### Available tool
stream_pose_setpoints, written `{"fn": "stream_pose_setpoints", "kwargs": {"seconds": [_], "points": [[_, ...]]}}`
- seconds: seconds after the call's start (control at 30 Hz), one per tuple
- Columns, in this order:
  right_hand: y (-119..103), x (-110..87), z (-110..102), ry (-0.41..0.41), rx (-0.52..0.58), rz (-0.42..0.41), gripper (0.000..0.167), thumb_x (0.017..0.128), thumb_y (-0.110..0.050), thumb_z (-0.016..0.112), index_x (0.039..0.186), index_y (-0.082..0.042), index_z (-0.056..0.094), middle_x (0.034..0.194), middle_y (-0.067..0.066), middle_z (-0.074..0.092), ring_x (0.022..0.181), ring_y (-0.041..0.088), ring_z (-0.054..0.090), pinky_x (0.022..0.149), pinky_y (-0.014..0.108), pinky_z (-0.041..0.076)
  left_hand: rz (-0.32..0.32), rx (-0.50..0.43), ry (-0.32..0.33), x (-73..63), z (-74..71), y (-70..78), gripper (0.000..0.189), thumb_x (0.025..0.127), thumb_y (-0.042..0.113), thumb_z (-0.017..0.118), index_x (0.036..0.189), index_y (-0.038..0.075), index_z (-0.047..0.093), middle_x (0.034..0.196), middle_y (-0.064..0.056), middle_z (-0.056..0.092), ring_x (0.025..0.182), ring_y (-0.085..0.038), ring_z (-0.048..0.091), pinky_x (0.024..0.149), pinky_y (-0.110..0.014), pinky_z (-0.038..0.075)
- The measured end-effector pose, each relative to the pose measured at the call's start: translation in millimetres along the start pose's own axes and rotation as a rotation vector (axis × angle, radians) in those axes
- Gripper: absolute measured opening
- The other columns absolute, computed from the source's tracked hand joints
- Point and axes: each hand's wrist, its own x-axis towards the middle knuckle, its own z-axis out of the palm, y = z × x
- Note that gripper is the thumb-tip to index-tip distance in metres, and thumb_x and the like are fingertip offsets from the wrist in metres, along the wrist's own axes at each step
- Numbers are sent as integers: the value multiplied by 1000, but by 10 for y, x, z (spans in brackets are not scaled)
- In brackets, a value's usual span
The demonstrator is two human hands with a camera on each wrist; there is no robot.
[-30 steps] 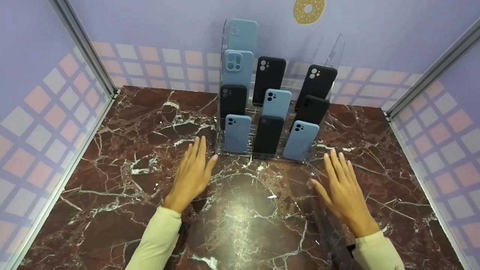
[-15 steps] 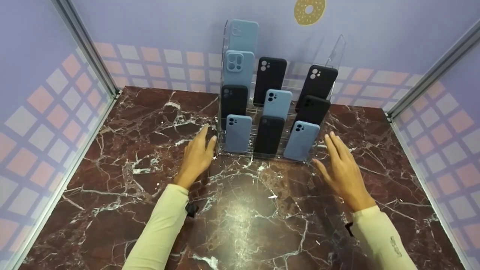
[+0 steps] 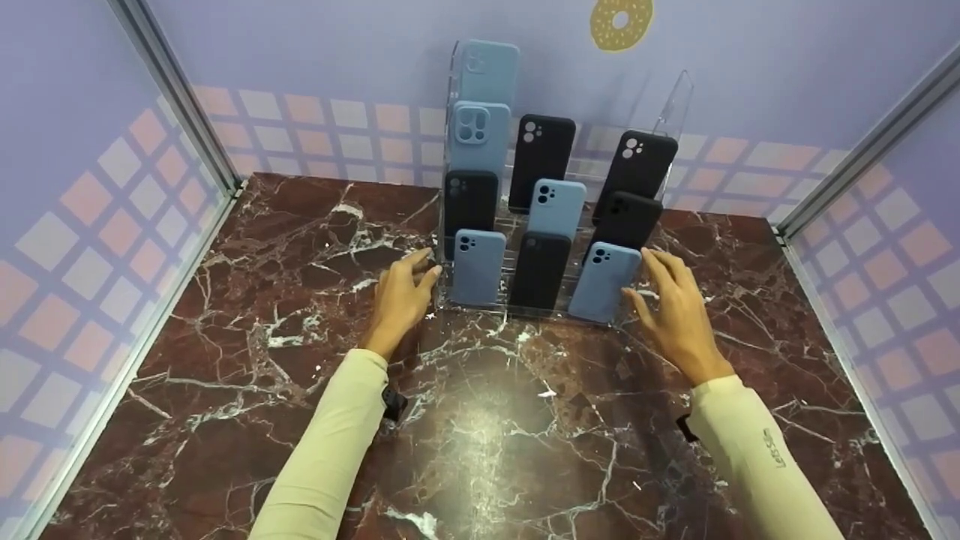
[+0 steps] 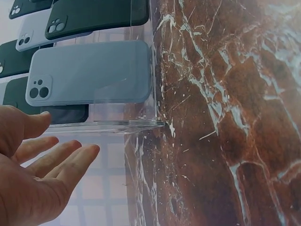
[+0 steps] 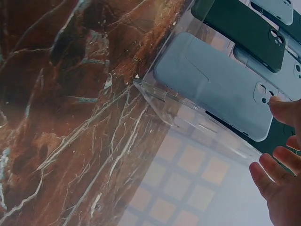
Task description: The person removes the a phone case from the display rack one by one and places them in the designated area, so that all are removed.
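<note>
A clear acrylic stepped stand [image 3: 677, 101] holds several phone cases, some light blue and some black, leaning back in three columns. My left hand [image 3: 401, 304] is at the stand's left side, thumb and fingers spread apart with nothing between them. In the left wrist view, that hand [image 4: 40, 176] lies just outside the clear side panel [image 4: 106, 126], near a blue phone case [image 4: 94, 73]. On the other side, my right hand [image 3: 679, 319] has its fingertips right at the front right blue phone case [image 3: 604, 283]. The right wrist view shows its loosely bent fingers [image 5: 263, 176] beside the stand's edge.
The stand rests on a dark red marble-patterned tabletop [image 3: 225, 375] near the back wall [image 3: 337, 45]. Tiled-pattern side walls with metal corner strips [image 3: 172, 97] enclose the left and right. A yellow donut picture [image 3: 621, 22] is on the back wall.
Both hands have moved forward, up to the two sides of the stand, and their fingers have bent somewhat. The stand and its phone cases have stayed in place.
</note>
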Motion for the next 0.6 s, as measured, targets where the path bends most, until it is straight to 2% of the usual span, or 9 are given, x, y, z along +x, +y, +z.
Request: {"fn": "stream_pose_setpoints", "kwargs": {"seconds": [0.23, 0.33, 0.43, 0.6], "points": [[-2, 97, 65, 2, 13, 44, 52, 89, -5, 77, 135, 8, 58, 126, 27, 57, 102, 38, 57, 94, 51, 46, -3, 39, 27, 42, 76, -29, 40, 99, 24, 66, 137, 11, 64, 128, -10, 69, 113, -27, 69, 104, -48, 45], [7, 132, 94, 3, 14, 45, 49, 89, -4, 77, 133, 9, 59, 124, 27, 58, 102, 39, 57, 95, 50, 46, -18, 43, 29, 56, 112, -39, 39, 99, 23, 66, 136, 11, 66, 122, -9, 72, 116, -28, 67, 104, -49, 44], [21, 155, 120, 12, 15, 35, 47, 89, -4, 77, 131, 11, 60, 121, 27, 59, 102, 39, 58, 95, 50, 47, -42, 41, 32, 66, 147, -40, 38, 98, 23, 67, 135, 11, 66, 122, -8, 72, 122, -29, 63, 106, -50, 43], [46, 169, 158, 56, 34, 27, 42, 87, 1, 77, 125, 13, 64, 116, 27, 60, 92, 36, 59, 85, 47, 48, -60, 34, 60, 85, 191, -42, 36, 97, 21, 69, 132, 11, 68, 118, -8, 74, 118, -28, 65, 104, -48, 44]]}}
